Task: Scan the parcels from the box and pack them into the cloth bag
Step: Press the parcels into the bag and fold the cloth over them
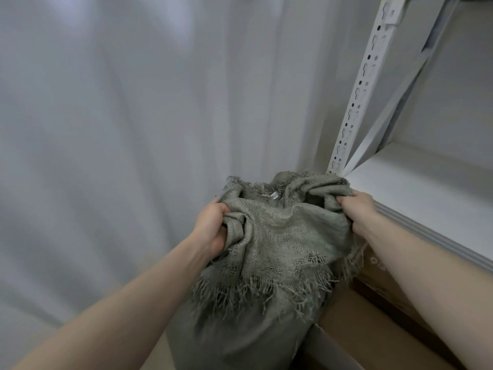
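Right now I have the grey-green, loosely woven cloth bag with frayed edges [277,244] hanging directly between my two hands, its long axis running roughly straight down from them toward the bottom of the view. Its mouth faces up and slightly away from me, gathered and puckered rather than spread.

My left hand [212,227] is clenched on a bunched fold of the rim at the bag's left side. My right hand [358,209] is clenched the same way on the opposite side of the rim, fingers curled into the cloth. Both hands sit at about the same height, neither clearly nearer the opening than the other.

Something small and silvery [274,195] shows inside the mouth, just beyond and between my hands; I cannot tell what it is.

Below my right forearm lies a brown cardboard box [373,324], touching or nearly touching the bag's right flank. I see no parcels in the visible part of it. Beyond my right hand stands a white metal shelving rack [416,188] with a slotted upright. A pale draped curtain [120,116] fills the space beyond my left hand.

My judgement: the next move turns on pulling my hands apart to open the mouth, since it looks too gathered to take a parcel.
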